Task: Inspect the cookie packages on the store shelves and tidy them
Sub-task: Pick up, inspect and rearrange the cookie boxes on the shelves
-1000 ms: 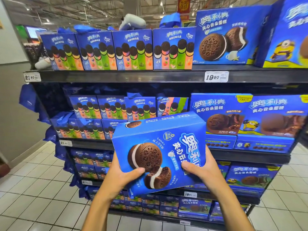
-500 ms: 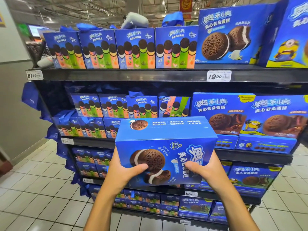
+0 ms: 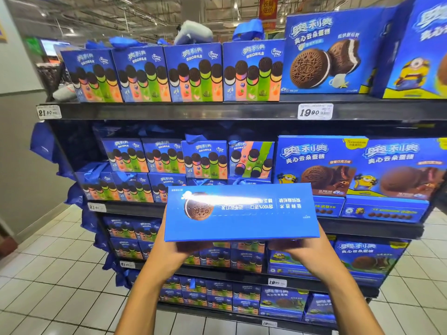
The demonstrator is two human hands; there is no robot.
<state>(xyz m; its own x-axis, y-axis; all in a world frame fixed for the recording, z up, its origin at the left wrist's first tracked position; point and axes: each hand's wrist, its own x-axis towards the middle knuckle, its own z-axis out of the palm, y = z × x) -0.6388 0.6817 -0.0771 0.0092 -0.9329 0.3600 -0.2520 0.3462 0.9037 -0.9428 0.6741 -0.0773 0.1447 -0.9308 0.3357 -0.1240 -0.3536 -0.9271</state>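
— Where is the box being checked?

— The blue cookie box (image 3: 242,213) sits in the lower middle of the frame, held up in front of the shelves (image 3: 169,111). It is tipped so that its narrow side panel faces the camera, with one printed cookie at the left end and lines of upside-down print to the right. A streak of glare runs across it.

— And the hands?

— Both are under it. The left hand (image 3: 169,257) grips the box's lower left edge from below, and the right hand (image 3: 307,255) grips the lower right; the fingers curl up behind and under the box, so most of them are hidden and blurred.

— What's behind it?

— Along the top shelf, in the upper left and centre of the frame, stand four gift boxes (image 3: 196,73) showing rows of cookies on coloured stripes. To their right is a large cookie cake box (image 3: 331,54), and at the far right edge one with a yellow cartoon figure. A price tag (image 3: 315,111) reading 19.90 hangs on the shelf edge below them. The middle shelf carries more striped boxes on the left and wide chocolate cake boxes (image 3: 358,165) on the right. The lower shelves hold similar blue packs. Pale floor tiles (image 3: 48,274) fill the lower left.
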